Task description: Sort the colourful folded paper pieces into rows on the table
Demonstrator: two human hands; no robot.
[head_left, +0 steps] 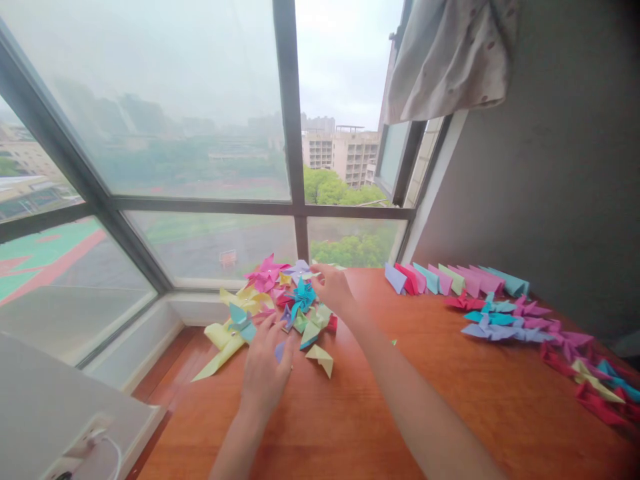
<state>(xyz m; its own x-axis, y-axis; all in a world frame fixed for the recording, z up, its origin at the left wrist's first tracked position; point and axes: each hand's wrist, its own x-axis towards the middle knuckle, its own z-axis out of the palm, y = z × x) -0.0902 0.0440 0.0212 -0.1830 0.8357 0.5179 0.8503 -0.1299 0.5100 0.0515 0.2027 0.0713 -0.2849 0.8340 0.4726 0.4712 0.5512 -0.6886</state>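
Observation:
A heap of folded paper pieces lies on the wooden table by the window. It includes a pink pinwheel [267, 273], a blue many-pointed paper piece [303, 297], a purple pinwheel [300, 269] and a long yellow folded piece [220, 348]. My left hand [266, 367] is open at the heap's near side, fingers spread beside a teal paper piece [242, 323]. At the far right of the heap, my right hand [333, 288] has its fingertips drawn together near the purple pinwheel; what they hold is hidden. A pale yellow folded piece [321, 360] lies between my forearms.
Upright folded papers [455, 280] form a row at the table's back right. Paper cranes [500, 327] line its right side. The window frame [300, 233] rises behind the heap. A curtain [450, 60] hangs above, and a socket with a plugged cable [95, 437] is at lower left.

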